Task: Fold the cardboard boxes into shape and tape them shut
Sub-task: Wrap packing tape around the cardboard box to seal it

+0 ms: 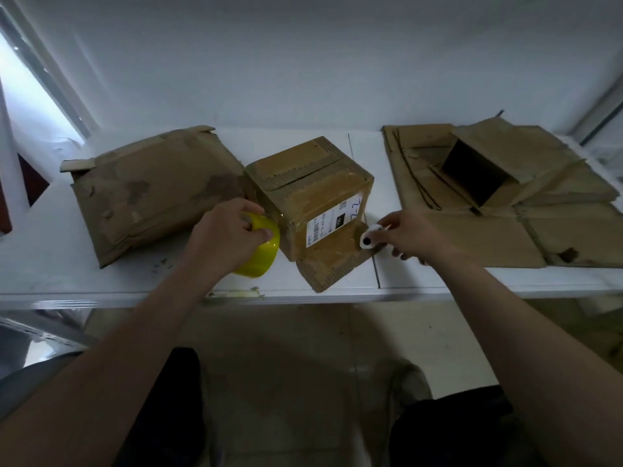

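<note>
Near the table's (pixel 101 281) front edge, left hand (pixel 229 230) gripping the tape roll (pixel 261 256), right hand (pixel 409 237) pinching a white tool (pixel 368 238), I'd steady this seemingly light, stiff box (pixel 313 203) by its corners.

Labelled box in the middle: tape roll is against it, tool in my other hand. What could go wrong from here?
1. The box sits near the front edge of the table, and neither hand seems to pin it: the left hand grips the yellow tape roll, the right hand a small white tool. Pulling tape could drag or turn it.
2. The near flap lies folded out flat; that side may stay open.
3. Tape could cover the shipping label.
</note>
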Motion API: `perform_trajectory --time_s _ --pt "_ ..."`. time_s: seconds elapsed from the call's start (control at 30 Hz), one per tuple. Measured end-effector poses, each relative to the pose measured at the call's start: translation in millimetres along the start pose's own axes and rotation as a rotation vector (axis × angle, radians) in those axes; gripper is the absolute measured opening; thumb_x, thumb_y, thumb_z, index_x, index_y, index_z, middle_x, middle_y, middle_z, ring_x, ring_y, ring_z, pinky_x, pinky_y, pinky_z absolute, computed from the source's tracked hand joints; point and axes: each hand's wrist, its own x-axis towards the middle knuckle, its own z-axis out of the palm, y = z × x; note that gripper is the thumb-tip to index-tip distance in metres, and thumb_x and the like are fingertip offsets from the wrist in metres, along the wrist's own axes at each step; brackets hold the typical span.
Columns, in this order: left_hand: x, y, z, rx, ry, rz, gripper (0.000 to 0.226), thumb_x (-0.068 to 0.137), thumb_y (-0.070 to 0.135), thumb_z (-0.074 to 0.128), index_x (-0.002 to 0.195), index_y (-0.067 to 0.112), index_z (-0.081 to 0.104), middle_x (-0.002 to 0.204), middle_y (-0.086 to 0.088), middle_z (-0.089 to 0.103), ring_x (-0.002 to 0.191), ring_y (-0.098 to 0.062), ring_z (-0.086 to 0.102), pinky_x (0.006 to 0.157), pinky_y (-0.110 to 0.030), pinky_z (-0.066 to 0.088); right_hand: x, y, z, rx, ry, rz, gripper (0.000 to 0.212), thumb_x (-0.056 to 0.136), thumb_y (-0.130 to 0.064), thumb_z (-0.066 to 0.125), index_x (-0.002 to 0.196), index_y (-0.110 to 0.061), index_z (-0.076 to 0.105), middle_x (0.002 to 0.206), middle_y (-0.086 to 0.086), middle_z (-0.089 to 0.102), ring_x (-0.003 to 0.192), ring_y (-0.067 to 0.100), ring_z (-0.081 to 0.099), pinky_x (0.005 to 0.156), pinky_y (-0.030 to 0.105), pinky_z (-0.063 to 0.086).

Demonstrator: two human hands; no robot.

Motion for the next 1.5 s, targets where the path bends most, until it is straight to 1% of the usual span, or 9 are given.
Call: perform_trajectory --time_s 0.1,0.23,0.33,0.53,0.77,1.07,1.3,1.4,1.5 --pt "3 -3 -2 -0.025 -0.03 -0.038 0.037 0.083 0.039 0.079 0.116 0.038 0.064 0.099 0.012 0.061 0.1 -0.019 0.061 0.07 -0.032 0.046 3 -6 0 -0.002 0.158 -0.012 0.029 0.092 -0.032 0.069 0.119 -0.024 0.062 0.093 -0.004 0.064 0.078 0.014 0.065 0.066 0.032 0.054" --pt "7 -9 -9 -0.042 -0.043 -0.059 0.037 0.082 0.039 0.08 0.116 0.038 0.066 0.105 0.01 0.065 0.106 -0.02 0.062 0.071 -0.035 0.051 -4 -28 0 0.007 0.546 -0.438 0.016 0.098 -0.035 0.06 0.102 -0.025 0.072 0.09 -0.009 0.066 0.079 0.009 0.062 0.067 0.031 0.054" --pt "8 -12 -12 -0.035 -0.037 -0.069 0.04 0.081 0.038 0.08 0.119 0.036 0.066 0.115 0.004 0.069 0.107 -0.02 0.062 0.086 -0.045 0.054 -7 -48 13 -0.023 0.47 -0.717 0.013 0.095 -0.03 0.067 0.097 -0.024 0.079 0.104 -0.005 0.072 0.097 0.016 0.061 0.087 0.034 0.049" --pt "7 -22 -16 -0.015 -0.031 -0.085 0.04 0.083 0.038 0.08 0.12 0.036 0.066 0.118 0.0 0.07 0.108 -0.023 0.062 0.085 -0.041 0.053 -1 -78 46 -0.138 0.2 -0.809 0.052 0.085 -0.066 0.057 0.125 -0.036 0.07 0.143 -0.017 0.057 0.136 0.018 0.039 0.112 0.043 0.035" --pt "0 -29 -18 0.042 -0.048 -0.041 0.043 0.084 0.041 0.078 0.124 0.035 0.063 0.111 0.004 0.072 0.099 -0.022 0.064 0.071 -0.032 0.042 13 -68 58 -0.237 0.321 -0.973 0.051 0.083 -0.054 0.065 0.13 -0.034 0.066 0.141 -0.012 0.058 0.133 0.028 0.049 0.107 0.053 0.034" --pt "-3 -23 -24 0.01 -0.04 0.0 0.038 0.083 0.039 0.079 0.118 0.038 0.065 0.102 0.011 0.062 0.092 -0.015 0.059 0.061 -0.023 0.036 17 -69 53 -0.291 0.286 -0.989 0.064 0.076 -0.045 0.079 0.135 -0.029 0.063 0.143 -0.008 0.057 0.132 0.032 0.049 0.107 0.053 0.034" --pt "-2 -24 -24 0.014 -0.037 -0.001 0.039 0.083 0.039 0.078 0.12 0.038 0.065 0.104 0.009 0.065 0.092 -0.015 0.058 0.061 -0.021 0.035 11 -75 65 -0.355 0.354 -0.864 0.079 0.075 -0.085 0.053 0.138 -0.038 0.059 0.148 -0.017 0.051 0.133 0.022 0.043 0.11 0.05 0.027" --pt "-1 -25 -22 0.01 -0.041 0.005 0.038 0.083 0.04 0.078 0.119 0.038 0.065 0.106 0.009 0.065 0.092 -0.015 0.059 0.06 -0.022 0.036 4 -85 81 -0.319 0.455 -0.771 0.061 0.083 -0.073 0.053 0.13 -0.037 0.062 0.141 -0.017 0.055 0.131 0.02 0.042 0.112 0.048 0.024" --pt "0 -26 -21 -0.005 -0.056 -0.008 0.034 0.082 0.041 0.078 0.112 0.043 0.063 0.101 0.011 0.068 0.092 -0.015 0.061 0.062 -0.024 0.038 -2 -85 94 -0.423 0.505 -0.749 0.065 0.076 -0.061 0.061 0.133 -0.03 0.057 0.14 -0.01 0.054 0.135 0.025 0.041 0.116 0.054 0.02"
